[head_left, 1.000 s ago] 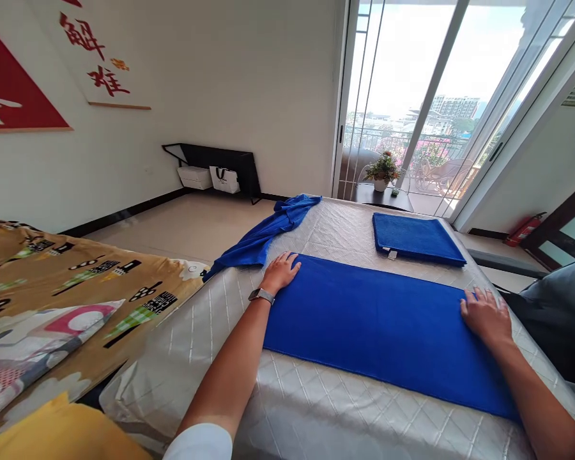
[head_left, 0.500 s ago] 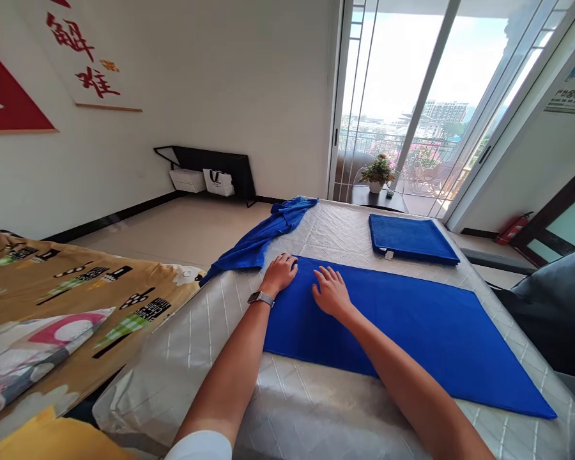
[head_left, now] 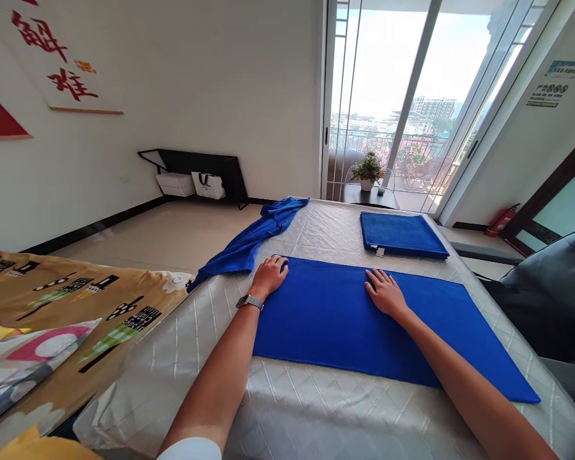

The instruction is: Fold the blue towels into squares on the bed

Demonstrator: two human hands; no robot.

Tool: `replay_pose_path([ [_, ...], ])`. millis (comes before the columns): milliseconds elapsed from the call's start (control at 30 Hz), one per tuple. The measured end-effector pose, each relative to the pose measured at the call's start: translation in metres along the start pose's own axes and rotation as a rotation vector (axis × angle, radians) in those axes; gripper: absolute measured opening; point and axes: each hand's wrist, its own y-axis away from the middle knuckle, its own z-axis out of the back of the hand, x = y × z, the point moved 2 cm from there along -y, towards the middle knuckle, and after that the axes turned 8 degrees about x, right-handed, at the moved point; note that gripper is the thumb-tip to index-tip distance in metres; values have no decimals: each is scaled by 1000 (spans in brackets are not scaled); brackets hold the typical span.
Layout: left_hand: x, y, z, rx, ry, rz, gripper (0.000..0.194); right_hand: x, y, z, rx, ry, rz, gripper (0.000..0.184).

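A blue towel (head_left: 326, 319), folded into a long flat strip, lies across the white quilted mattress (head_left: 316, 409). My left hand (head_left: 269, 276), with a watch (head_left: 250, 301) at the wrist, rests at the towel's far left corner, fingers extended over its edge. Flat on the towel, right of its middle, is my right hand (head_left: 384, 292), fingers spread. Behind it, a second blue towel (head_left: 400, 233) lies folded in a neat rectangle with a white tag (head_left: 377, 251). A crumpled blue cloth (head_left: 253, 239) hangs over the mattress's left side.
To the left is another bed's tan patterned sheet (head_left: 96, 300) with a printed pillow (head_left: 33, 364). A black rack (head_left: 199, 169) stands by the wall. A potted plant (head_left: 368, 169) is on a small black table beyond the mattress. Dark bulky furniture (head_left: 551, 294) borders the right side.
My right hand has gone from the towel's right end leftward to near my left hand, then back right to past the middle. My left hand stays at the corner. The view has turned slightly right.
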Motion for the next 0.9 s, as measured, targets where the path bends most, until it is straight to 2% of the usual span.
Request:
replay_pose_path([
  [267, 6, -3, -6, -12, 18, 3, 40, -172, 40, 6, -30, 81, -272, 66],
  [333, 8, -4, -9, 2, 22, 11, 42, -206, 49, 6, -50, 78, -350, 68],
  [400, 10, -5, -11, 16, 24, 18, 43, -228, 54, 6, -62, 73, -375, 69],
  [533, 13, -7, -14, 27, 24, 32, 46, -243, 57, 6, -40, 57, -350, 71],
  [900, 13, -7, -14, 61, -12, 52, 50, -244, 57, 6, -61, 50, -360, 68],
])
